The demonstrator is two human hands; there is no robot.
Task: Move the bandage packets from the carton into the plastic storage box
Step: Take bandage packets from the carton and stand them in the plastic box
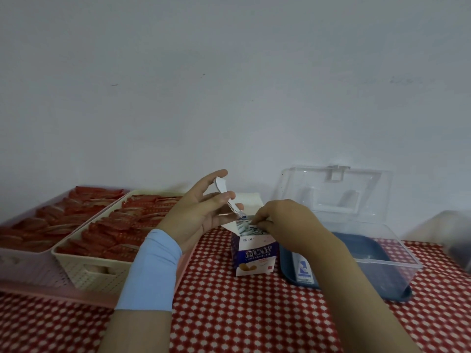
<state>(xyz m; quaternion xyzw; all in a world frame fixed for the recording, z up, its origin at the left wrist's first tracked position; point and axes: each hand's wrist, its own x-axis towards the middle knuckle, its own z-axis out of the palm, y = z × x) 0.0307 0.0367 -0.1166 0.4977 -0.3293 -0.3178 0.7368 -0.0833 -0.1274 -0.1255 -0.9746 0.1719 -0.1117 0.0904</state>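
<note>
Carton (pixel 254 253) label CHUANGKOUTIE | left hand (pixel 201 215) grip pinches flap (pixel 223 191) | right hand (pixel 283 217) grip pinches packets (pixel 246 229)

dim, flat light, soft focus, wide-angle bending, blurred right edge.

Red-and-white dotted tablecloth (pixel 242 314), purple-and-white carton (pixel 253 256), pale blue sleeve (pixel 150 271)

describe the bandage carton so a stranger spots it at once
On the red checked tablecloth, look between the cream basket and the clear plastic storage box. The carton is the small upright purple-and-white box, its open top showing bandage packets.
</note>
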